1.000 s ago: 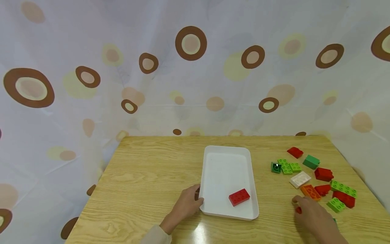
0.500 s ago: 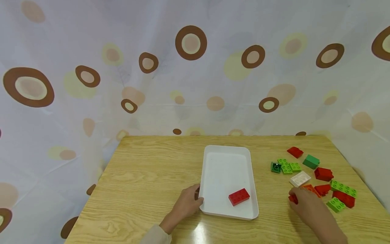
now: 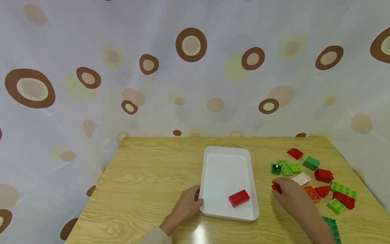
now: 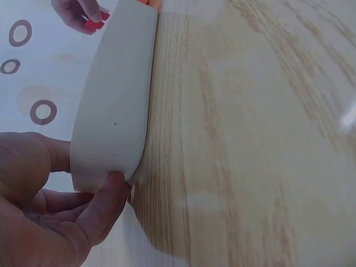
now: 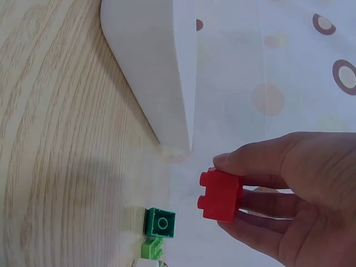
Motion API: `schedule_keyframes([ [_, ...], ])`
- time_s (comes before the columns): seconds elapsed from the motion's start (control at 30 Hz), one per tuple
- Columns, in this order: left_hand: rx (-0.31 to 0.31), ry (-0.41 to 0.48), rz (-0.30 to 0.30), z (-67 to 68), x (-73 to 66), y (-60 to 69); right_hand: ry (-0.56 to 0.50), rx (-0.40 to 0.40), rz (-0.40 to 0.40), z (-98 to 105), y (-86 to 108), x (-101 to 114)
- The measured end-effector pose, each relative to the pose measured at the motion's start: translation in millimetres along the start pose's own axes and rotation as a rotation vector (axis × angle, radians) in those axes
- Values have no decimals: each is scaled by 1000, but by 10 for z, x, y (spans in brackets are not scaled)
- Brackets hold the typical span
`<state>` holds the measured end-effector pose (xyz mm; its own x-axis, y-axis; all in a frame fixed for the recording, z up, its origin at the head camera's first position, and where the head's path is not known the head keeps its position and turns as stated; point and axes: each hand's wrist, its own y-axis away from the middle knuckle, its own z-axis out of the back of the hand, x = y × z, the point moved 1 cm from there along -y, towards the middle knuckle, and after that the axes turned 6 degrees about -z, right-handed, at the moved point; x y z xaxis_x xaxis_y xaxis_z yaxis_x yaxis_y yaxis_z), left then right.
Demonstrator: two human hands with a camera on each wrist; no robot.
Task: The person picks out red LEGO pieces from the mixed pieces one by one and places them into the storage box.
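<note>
A white tray [image 3: 225, 179] stands on the wooden table with a red brick [image 3: 239, 198] lying in its near right part. My left hand [image 3: 187, 202] grips the tray's near left corner; the left wrist view shows fingers on the outer wall [image 4: 114, 105]. Right of the tray, my right hand [image 3: 292, 195] holds a small red toy brick [image 5: 221, 194] between thumb and fingers. That brick is raised above the table, its studs facing the tray side in the right wrist view. In the head view the hand covers part of it.
Loose bricks lie on the right: a dark green one [image 3: 276, 168], light green ones [image 3: 285, 167], a white one [image 3: 301, 179], an orange one [image 3: 312, 194] and several red ones [image 3: 324, 175]. A long green brick [image 3: 332, 228] lies beside the right forearm. A patterned curtain [image 3: 195, 84] hangs behind.
My right hand has moved left and away from me, carrying the small red brick off from beside the orange brick toward the tray. The long green brick has come into view. My left hand stays put.
</note>
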<state>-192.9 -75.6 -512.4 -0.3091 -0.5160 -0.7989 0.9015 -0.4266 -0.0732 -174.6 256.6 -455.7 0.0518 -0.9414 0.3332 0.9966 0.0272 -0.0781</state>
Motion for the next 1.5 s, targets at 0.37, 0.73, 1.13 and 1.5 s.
schedule_keyframes([
  [0.37,-15,8,-1,3,-17,-3,-21,-82,29,-78,-73,139],
  [0.73,-9,7,-4,-16,1,0,-56,-133,83,-173,-126,279],
  [1.13,-8,-18,6,-14,-3,10,-103,-129,103,-333,-196,414],
  [1.5,-9,-19,-1,-3,-26,10,-127,-114,153,-480,-235,489],
])
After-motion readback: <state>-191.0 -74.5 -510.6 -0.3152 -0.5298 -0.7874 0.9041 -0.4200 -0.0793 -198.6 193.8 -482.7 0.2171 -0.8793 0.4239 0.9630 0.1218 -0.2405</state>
